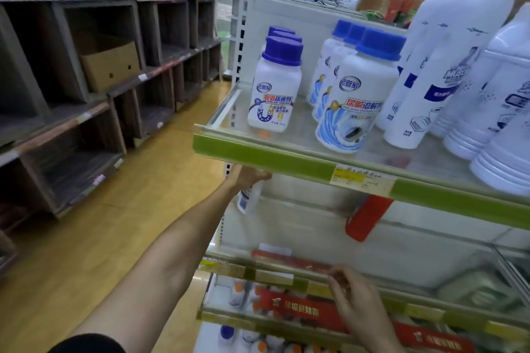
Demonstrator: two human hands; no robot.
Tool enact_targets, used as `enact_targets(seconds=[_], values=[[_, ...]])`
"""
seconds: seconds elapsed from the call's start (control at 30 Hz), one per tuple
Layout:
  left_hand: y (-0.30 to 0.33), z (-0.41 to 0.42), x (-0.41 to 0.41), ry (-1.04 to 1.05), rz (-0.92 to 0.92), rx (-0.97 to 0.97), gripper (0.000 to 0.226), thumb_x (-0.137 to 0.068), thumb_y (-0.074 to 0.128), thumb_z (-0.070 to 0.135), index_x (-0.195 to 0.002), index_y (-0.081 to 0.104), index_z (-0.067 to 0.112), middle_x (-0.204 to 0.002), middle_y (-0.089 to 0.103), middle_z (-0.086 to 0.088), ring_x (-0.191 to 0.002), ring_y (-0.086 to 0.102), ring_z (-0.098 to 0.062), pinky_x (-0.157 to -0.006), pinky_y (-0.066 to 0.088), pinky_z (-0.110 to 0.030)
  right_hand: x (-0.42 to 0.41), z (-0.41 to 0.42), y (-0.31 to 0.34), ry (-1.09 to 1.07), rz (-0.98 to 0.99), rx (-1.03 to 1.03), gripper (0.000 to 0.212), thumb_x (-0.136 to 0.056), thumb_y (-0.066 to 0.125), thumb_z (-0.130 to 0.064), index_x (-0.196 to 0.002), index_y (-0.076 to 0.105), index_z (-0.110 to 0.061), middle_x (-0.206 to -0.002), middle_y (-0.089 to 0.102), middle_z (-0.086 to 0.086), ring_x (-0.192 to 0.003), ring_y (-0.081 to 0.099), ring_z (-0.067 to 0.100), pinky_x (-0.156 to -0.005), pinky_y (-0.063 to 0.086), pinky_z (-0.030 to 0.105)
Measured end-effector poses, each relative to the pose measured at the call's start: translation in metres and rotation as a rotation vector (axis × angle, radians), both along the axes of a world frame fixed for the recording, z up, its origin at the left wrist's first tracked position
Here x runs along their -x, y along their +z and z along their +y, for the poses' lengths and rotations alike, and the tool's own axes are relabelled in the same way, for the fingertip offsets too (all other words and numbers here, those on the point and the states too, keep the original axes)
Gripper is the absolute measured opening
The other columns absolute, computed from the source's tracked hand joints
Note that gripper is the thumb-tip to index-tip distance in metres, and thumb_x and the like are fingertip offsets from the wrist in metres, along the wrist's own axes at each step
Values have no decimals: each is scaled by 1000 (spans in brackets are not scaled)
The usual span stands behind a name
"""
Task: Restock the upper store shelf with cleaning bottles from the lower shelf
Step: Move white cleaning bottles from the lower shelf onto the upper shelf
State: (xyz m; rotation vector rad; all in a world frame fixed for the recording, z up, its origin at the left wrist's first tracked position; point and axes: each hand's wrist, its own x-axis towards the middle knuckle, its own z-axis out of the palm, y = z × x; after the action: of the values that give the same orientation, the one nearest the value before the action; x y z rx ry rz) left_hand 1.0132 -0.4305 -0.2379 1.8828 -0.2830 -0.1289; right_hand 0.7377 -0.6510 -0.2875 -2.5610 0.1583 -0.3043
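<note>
Left hand: the left hand [247,176] is raised just under the green front rail of the upper shelf [258,156], its fingers curled round the top of a white bottle [249,198]; the fingertips are partly hidden behind the rail.
Held bottle: white plastic, hanging down from the hand and tilted, blurred; a blue-printed panel with what looks like a barcode shows on its side. Its cap is hidden by the hand and rail.
Right hand: the right hand [357,299] rests on the gold-edged front rail of the lower shelf [272,275], fingers bent and lying on the rail, holding nothing that can be seen.
Upper shelf, left end: a row of white bottles with purple caps [275,86] runs back from the rail; the front one carries a label with a blue U-shaped pipe drawing and red and blue characters.
Upper shelf, middle: a row of wider white jars with blue caps [358,92], the front one labelled with blue swirls and orange characters.
Upper shelf, right end: tall slim white bottles with orange caps [430,66], then ribbed white jugs [499,112] at the frame edge.
Front rail of upper shelf: a yellow-and-white price tag [361,178] sits on it right of the middle.
Below the upper shelf: a red object [365,219] hangs or leans under the rail, too blurred to name.
Lower shelf: red packaging with pale characters [298,309] and small bottles with orange caps [238,292] lie below its rail.
Left of the upper shelf: dark wooden cubbies across the aisle, one holding a cardboard box [110,66].
</note>
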Motion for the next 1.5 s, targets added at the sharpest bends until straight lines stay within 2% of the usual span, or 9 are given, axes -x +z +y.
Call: enact_targets(seconds=[0.13, 0.3, 0.4, 0.73, 0.93, 1.17, 1.23, 1.4, 1.5], values=[[-6, 2, 0, 36, -40, -9, 50, -67, 91, 18, -110, 69, 8, -115, 72, -12, -110, 66, -31, -96, 54, -47, -2, 7, 4, 14, 15, -16, 12, -94, 64, -22, -91, 60, -33, -89, 66, -17, -84, 62, -4, -71, 43, 5], [-10, 18, 19, 131, 15, 68, 72, -58, 88, 45, -121, 60, 22, -114, 70, -2, -102, 67, -20, -89, 58, -42, -11, 18, 13, 54, 63, -20, 8, -97, 59, -24, -91, 60, -30, -86, 62, -14, -84, 59, 2, -72, 47, 18], [-11, 24, 29, 155, 26, 158, 79, -60, 88, 37, -129, 51, 30, -118, 69, 3, -108, 66, -20, -92, 57, -42, -15, 25, 17, 82, 63, -12, 6, -96, 60, -23, -93, 61, -28, -87, 64, -12, -84, 60, 2, -71, 47, 19], [-6, 18, 44, 129, -11, 159, 73, -71, 87, 17, -133, 48, 22, -106, 66, 6, -102, 64, -22, -89, 53, -35, -12, 30, 28, 95, 39, 13, 11, -96, 60, -22, -93, 59, -33, -87, 63, -17, -84, 59, -1, -70, 43, 14], [-1, 14, 46, 131, -59, 115, 79, -71, 88, 23, -137, 44, 24, -110, 65, 3, -97, 63, -19, -81, 51, -32, -6, 28, 32, 85, 41, 0, 5, -97, 60, -23, -96, 61, -28, -91, 64, -11, -86, 59, 1, -73, 44, 14], [-8, 17, 69, 215, 40, 290, 58, -65, 88, 32, -112, 58, 20, -97, 71, -3, -94, 71, -26, -80, 60, -45, -6, 29, 36, 91, 8, -55, 4, -97, 60, -25, -100, 60, -28, -95, 62, -13, -88, 56, -6, -73, 44, 11], [-12, 17, 89, 243, 101, 408, 60, -66, 87, 32, -116, 58, 15, -103, 71, -12, -97, 72, -32, -76, 62, -50, -9, 31, 39, 122, 24, -93, 14, -96, 60, -31, -110, 55, -31, -106, 57, -15, -92, 54, -9, -76, 48, 13], [-4, 7, 164, 318, 182, 621, 57, -74, 77, 33, -116, 58, 1, -109, 70, -23, -90, 72, -30, -60, 58, -30, -9, 39, 45, 261, 86, -229, 64, -84, 70, -50, -138, 38, -36, -128, 44, -16, -109, 51, -4, -82, 43, 9], [15, -2, 199, 374, 150, 662, 62, -68, 78, 38, -113, 61, 0, -106, 72, -22, -87, 73, -29, -59, 57, -29, 1, 34, 47, 347, -4, -296, 57, -82, 72, -49, -128, 38, -49, -124, 52, -18, -108, 53, -7, -79, 42, 5]])
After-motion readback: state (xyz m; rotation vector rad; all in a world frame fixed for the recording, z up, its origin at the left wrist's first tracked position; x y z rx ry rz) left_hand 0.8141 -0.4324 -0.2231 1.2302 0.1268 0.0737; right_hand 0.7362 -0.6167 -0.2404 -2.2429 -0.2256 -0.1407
